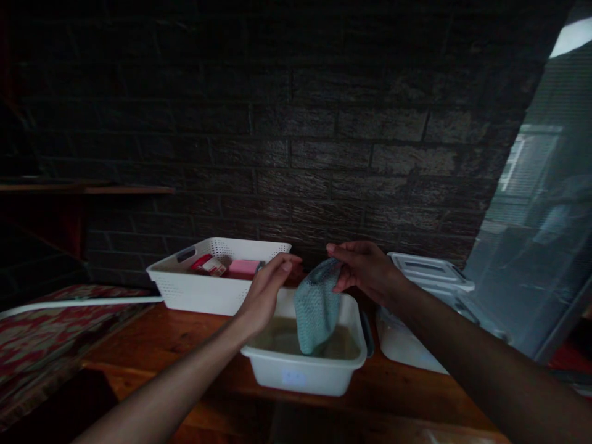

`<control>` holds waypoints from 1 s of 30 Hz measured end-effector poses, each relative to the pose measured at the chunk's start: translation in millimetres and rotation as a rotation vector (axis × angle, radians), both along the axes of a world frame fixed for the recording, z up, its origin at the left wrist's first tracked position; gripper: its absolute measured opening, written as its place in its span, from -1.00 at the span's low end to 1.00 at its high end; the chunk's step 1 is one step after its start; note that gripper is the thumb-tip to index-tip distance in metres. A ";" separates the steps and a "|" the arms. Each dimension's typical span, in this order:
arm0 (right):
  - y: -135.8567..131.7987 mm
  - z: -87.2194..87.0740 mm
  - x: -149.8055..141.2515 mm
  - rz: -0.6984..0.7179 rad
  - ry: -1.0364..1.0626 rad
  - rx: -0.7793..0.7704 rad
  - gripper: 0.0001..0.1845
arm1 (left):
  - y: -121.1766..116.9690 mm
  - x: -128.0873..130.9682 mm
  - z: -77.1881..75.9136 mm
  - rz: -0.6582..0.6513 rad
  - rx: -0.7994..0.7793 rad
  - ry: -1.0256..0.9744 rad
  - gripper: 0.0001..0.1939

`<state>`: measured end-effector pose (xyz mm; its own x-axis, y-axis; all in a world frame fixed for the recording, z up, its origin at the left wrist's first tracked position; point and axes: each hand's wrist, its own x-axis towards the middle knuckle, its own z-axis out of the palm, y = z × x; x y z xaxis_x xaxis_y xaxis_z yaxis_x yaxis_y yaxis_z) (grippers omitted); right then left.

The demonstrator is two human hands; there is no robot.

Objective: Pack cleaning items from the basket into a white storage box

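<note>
A teal knitted cloth (318, 308) hangs from my right hand (363, 268), whose thumb and fingers pinch its top edge. Below it stands a white basin (300, 374) holding murky water, and the cloth's lower end hangs down in front of the water; whether it touches the surface I cannot tell. To the left of the cloth, above the basin's left rim, is my left hand (266, 287). Its fingers are stretched out and hold nothing, apart from the cloth.
Left of the basin, a white perforated basket (198, 291) holds a pink item (243, 268) and a red-and-white container (210, 265). At right sits a lidded plastic box (407, 345). All stand on a wooden table (139, 351) against a dark brick wall (296, 142).
</note>
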<state>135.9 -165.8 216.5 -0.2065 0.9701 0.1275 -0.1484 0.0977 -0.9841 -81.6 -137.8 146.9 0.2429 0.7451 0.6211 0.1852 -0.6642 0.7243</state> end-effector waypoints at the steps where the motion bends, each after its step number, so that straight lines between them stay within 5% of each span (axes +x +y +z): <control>1: 0.5 -0.1 -1.8 -0.002 0.006 -0.004 -0.75 | -8.8 1.6 3.6 -0.059 0.004 -0.070 -0.60; 3: 0.9 0.0 -3.2 -0.010 0.029 -0.011 -0.75 | -23.2 6.0 6.4 -0.104 0.030 -0.094 -0.61; 6: 0.3 0.5 -1.0 -0.002 0.064 -0.016 -0.75 | -30.5 14.1 3.4 -0.004 0.016 -0.089 -0.53; 13: -3.2 -7.9 11.8 0.028 0.077 -0.031 -0.79 | -19.3 19.9 6.5 0.058 0.030 -0.209 -0.80; 17: -6.5 -11.8 26.7 0.101 -0.121 -0.051 -0.78 | -21.0 20.0 16.9 0.109 0.056 -0.085 -0.73; 20: -4.8 -7.9 37.9 0.055 -0.447 0.108 -0.56 | -22.2 22.7 24.8 0.099 0.075 0.013 -0.70; 24: 1.9 1.8 39.2 -0.111 -0.630 0.466 -0.58 | -23.2 29.1 31.6 0.017 0.084 0.159 -0.67; 30: 2.7 3.2 25.8 0.092 -0.727 0.579 -0.62 | -24.6 39.5 32.8 -0.003 0.115 0.296 -0.72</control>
